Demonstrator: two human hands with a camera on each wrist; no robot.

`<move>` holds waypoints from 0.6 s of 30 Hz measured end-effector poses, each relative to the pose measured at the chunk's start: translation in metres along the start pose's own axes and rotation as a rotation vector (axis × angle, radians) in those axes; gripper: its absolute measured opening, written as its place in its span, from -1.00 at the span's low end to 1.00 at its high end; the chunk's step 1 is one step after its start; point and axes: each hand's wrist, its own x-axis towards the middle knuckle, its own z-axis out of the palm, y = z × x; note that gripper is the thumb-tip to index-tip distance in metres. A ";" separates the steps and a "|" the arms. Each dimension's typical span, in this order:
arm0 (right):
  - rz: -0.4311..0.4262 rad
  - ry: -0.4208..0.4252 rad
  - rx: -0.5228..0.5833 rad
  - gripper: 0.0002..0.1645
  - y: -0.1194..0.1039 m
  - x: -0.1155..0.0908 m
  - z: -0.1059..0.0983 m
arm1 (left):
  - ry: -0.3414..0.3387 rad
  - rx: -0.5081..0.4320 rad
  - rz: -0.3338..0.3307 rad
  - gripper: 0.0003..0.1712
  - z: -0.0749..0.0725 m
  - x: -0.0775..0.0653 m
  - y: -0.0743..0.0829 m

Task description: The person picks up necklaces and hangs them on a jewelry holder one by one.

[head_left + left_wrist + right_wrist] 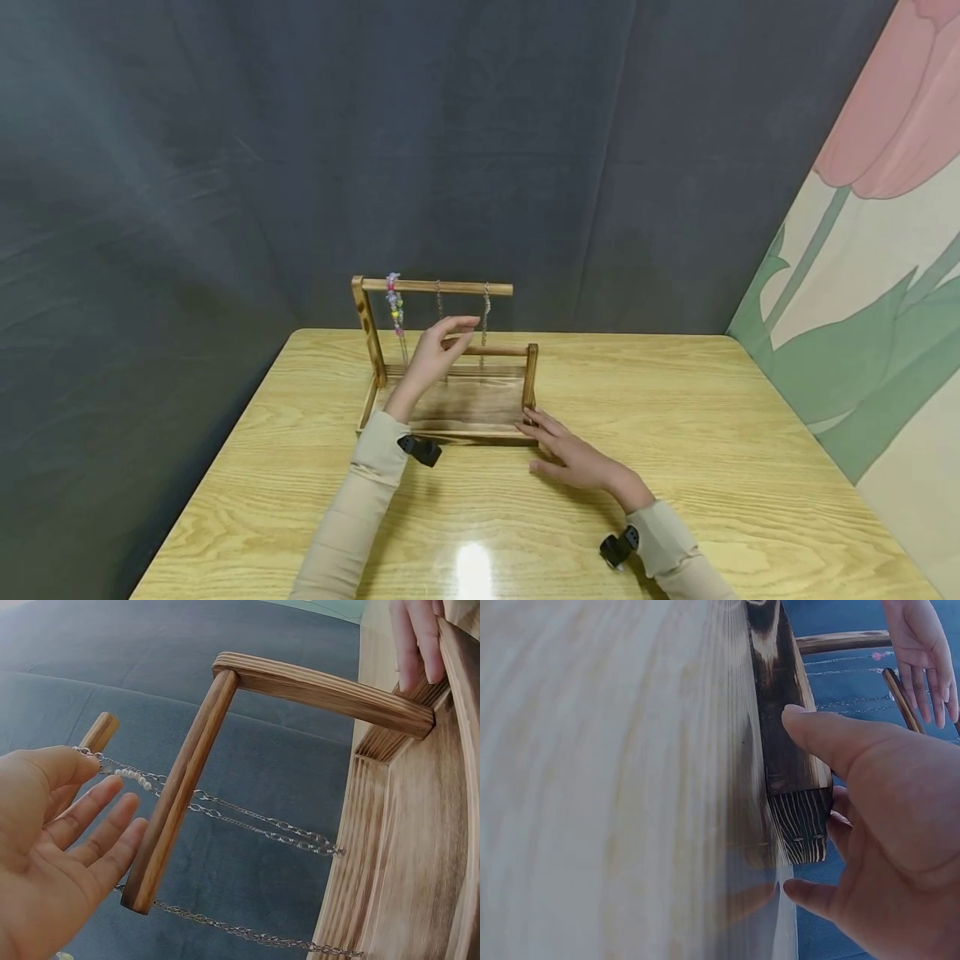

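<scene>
A wooden jewelry stand point(472, 407) with a shallow tray base sits on the table. From its upper bar point(465, 287) hang a colorful beaded necklace point(395, 308) at left, a thin chain point(439, 298) in the middle and a chain necklace with small pearls point(135, 778) near the free end. My left hand point(442, 346) is raised in front of the bars, fingers extended; its thumb tip lies by the pearl necklace's upper part, though contact is unclear. At the tray's front right corner, my right hand point(573, 458) rests with spread, relaxed fingers, some tips hidden behind the wood point(799, 825).
A lower, shorter bar point(498, 351) extends left from the stand's right post point(530, 375). Under everything lies a light wooden table point(675, 400). Behind hangs a dark curtain point(465, 150), and a tulip-painted panel point(870, 275) borders the right side.
</scene>
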 end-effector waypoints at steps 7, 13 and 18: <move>0.034 0.014 -0.031 -0.28 0.001 0.000 -0.004 | -0.024 0.036 -0.020 -0.63 0.006 -0.001 -0.015; 0.063 0.056 -0.056 -0.31 0.001 0.003 -0.006 | -0.017 0.087 0.000 -0.65 0.009 0.000 -0.029; 0.073 0.081 -0.077 -0.32 0.002 0.004 -0.008 | -0.019 0.152 0.044 -0.65 0.011 -0.001 -0.030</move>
